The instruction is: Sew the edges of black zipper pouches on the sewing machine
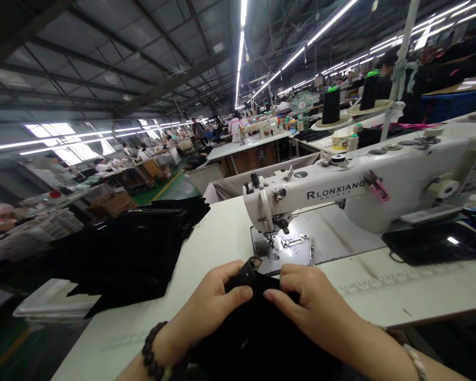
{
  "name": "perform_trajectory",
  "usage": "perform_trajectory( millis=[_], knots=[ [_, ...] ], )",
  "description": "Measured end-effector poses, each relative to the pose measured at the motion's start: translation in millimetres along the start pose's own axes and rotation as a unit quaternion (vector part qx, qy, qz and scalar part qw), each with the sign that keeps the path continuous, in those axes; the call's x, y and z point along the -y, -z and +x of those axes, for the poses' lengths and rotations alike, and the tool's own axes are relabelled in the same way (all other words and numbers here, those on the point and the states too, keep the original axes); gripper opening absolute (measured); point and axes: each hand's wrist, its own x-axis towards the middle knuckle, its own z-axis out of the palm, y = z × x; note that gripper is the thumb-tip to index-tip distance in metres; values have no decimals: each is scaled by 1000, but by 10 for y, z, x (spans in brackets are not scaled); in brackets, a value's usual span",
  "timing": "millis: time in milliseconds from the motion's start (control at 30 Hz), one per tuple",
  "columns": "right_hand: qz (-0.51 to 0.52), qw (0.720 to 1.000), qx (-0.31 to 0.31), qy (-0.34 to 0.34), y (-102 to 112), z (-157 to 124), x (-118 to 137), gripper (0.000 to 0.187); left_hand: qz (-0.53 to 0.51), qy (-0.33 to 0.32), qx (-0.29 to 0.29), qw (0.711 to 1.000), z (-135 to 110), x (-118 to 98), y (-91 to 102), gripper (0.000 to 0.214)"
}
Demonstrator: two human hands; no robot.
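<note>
A piece of black fabric hangs over the near table edge, gripped by both of my hands. My left hand pinches its upper left part, where a folded or rolled end sticks up between thumb and fingers. Close beside it, my right hand is closed on the fabric's upper edge, thumb toward the left hand. Just beyond the hands stands a white sewing machine, its needle area over a shiny metal plate. The fabric lies in front of that plate, not under the needle. Its lower part is dark and hard to make out.
A stack of black fabric pieces overhangs the table's left side. Pink-handled thread snips rest against the machine arm. A dark phone-like object lies at right. Black thread cones stand behind. Other people work farther off.
</note>
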Motion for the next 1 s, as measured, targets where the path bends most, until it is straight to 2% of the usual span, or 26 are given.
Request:
perform_trajectory(
  millis=[300, 567, 733, 867, 1000],
  knots=[
    [26, 999, 25, -2, 2, 36, -23, 40, -47, 52, -44, 997, 51, 51, -18, 34],
    [145, 987, 73, -11, 7, 44, -80, 34, -62, 70, -50, 994, 68, 89, 28, 29],
    [175, 982, 41, -63, -21, 49, -124, 11, -78, 87, -63, 991, 95, 135, 70, 33],
    [132, 989, 7, -69, -59, 47, -160, 13, -74, 89, -59, 991, 110, 173, 102, 30],
    [105, 992, 8, -63, -69, 54, -173, 13, -42, 87, -58, 994, 124, 178, 121, 28]
  ],
)
